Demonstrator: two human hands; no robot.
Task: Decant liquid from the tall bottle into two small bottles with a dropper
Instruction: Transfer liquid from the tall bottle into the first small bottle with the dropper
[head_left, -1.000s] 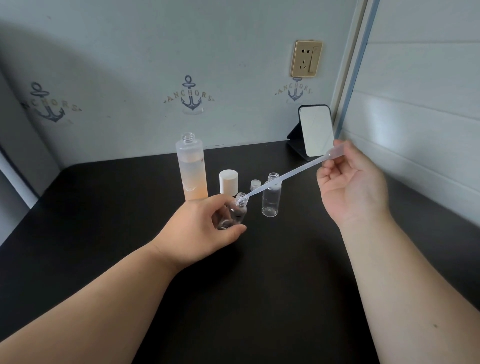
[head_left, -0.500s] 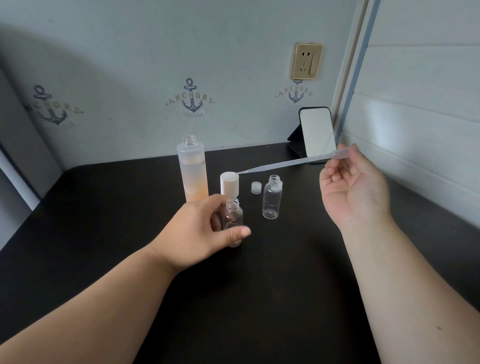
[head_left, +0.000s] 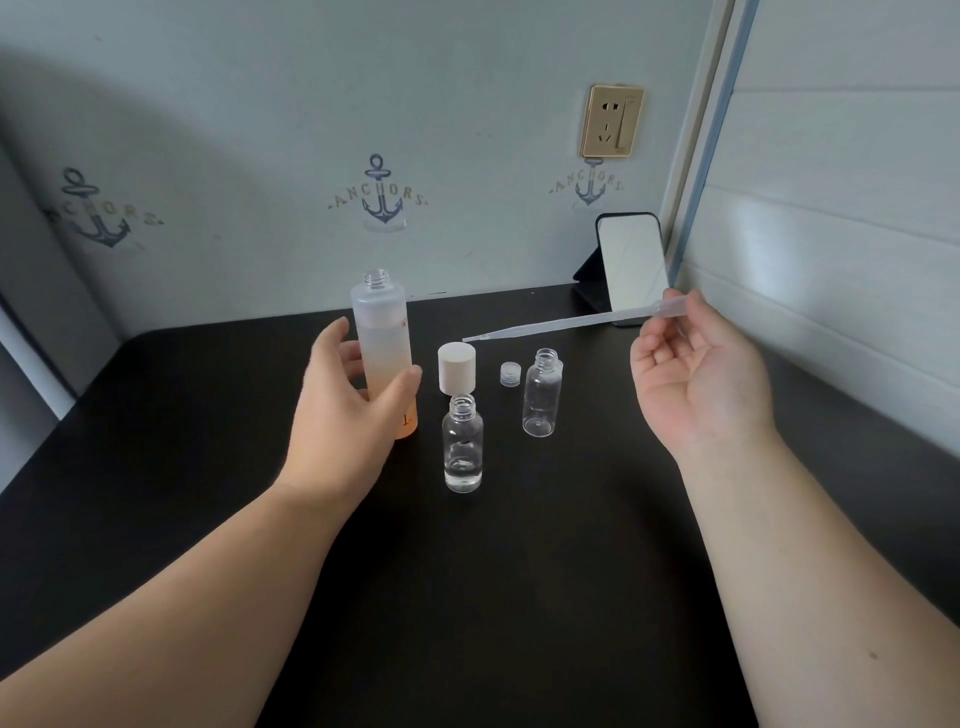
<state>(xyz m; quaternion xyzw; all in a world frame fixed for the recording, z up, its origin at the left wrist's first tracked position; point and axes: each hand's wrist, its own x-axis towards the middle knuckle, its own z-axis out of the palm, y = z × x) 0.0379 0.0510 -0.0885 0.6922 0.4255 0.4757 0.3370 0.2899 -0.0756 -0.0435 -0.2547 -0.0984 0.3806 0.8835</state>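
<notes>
Two hands worked over the black table (head_left: 467, 597): the left hand (head_left: 343, 410) curled around the tall frosted orange-tinted bottle (head_left: 383, 353), the right hand (head_left: 701, 379) pinching the clear plastic dropper (head_left: 561, 325).

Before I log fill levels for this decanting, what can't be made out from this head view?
- Tall bottle: frosted wall blurs the liquid line, and the left hand covers its lower left side.
- Dropper: too thin and clear to show whether it holds liquid.
- Right hand: its grip on the dropper bulb is hidden behind the fingers.
- Far small bottle: clear; contents not discernible.
</notes>
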